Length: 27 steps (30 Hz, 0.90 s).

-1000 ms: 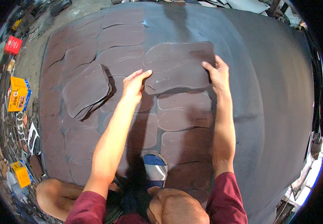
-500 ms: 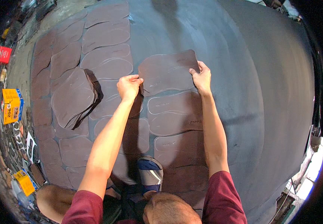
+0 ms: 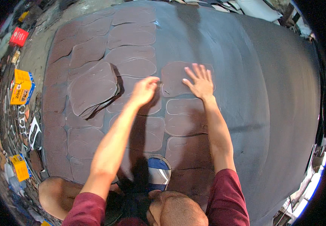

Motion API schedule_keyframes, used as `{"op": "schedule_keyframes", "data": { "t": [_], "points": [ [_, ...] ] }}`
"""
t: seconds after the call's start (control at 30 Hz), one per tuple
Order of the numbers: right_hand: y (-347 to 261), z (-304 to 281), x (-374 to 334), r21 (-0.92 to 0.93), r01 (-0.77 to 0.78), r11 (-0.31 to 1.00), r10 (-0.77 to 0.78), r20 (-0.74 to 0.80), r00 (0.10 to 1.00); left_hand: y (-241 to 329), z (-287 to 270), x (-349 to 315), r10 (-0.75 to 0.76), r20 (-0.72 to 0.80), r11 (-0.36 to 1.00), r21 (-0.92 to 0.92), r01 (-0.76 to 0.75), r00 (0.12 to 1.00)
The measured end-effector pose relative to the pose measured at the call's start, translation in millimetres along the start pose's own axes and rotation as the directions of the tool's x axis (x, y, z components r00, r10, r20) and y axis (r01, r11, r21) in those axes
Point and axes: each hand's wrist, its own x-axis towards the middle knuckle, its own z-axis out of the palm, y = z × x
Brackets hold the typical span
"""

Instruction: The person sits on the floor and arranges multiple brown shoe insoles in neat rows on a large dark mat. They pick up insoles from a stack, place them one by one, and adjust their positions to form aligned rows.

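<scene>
A flat dark-brown sole sheet (image 3: 174, 77) with rounded corners lies on the large grey sheet (image 3: 242, 98). Spread flat over its right part is my right hand (image 3: 200, 83), its fingers apart. My left hand (image 3: 145, 92) hovers by the left edge of that piece, its fingers curled together with nothing visible in them. Just below lies another brown piece marked with sole outlines (image 3: 185, 116). To the left of my left hand, a thick stack of brown sole sheets (image 3: 93, 90) rests on the pieces laid out there.
Rows of similar brown pieces (image 3: 133, 35) cover the left of the grey sheet. My foot in a blue and white slipper (image 3: 159, 173) is on the pieces. Yellow boxes (image 3: 21, 88), a red box (image 3: 19, 37) and scraps line the left side. White material (image 3: 259, 9) lies beyond the far edge.
The brown sole sheet, held up between both hands before, now lies flat. My right hand has opened onto it and my left hand has let go. The view has shifted slightly.
</scene>
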Motion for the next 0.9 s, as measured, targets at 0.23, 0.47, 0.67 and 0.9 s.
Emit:
{"op": "schedule_keyframes", "data": {
  "t": [0.23, 0.47, 0.67, 0.9],
  "points": [
    [-38, 1, -87, -0.154, -0.4, 0.904, 0.388, -0.099, 0.916, -74, -179, -127, -0.135, -0.912, 0.713, 0.183, 0.677, 0.388],
    [-92, -24, -223, -0.196, -0.338, 0.921, 0.364, 0.115, 0.924, -90, -162, -148, -0.217, -0.918, 0.896, -0.052, 0.441, 0.333],
    [-78, -68, -199, -0.185, -0.389, 0.903, 0.425, 0.53, 0.734, -86, -175, -150, -0.319, -0.894, 0.888, -0.165, 0.429, 0.315],
    [-81, -167, -59, 0.386, -0.199, 0.901, 0.236, -0.051, 0.97, -24, -174, -105, -0.124, -0.925, 0.966, -0.031, 0.256, 0.358]
  ]
}}
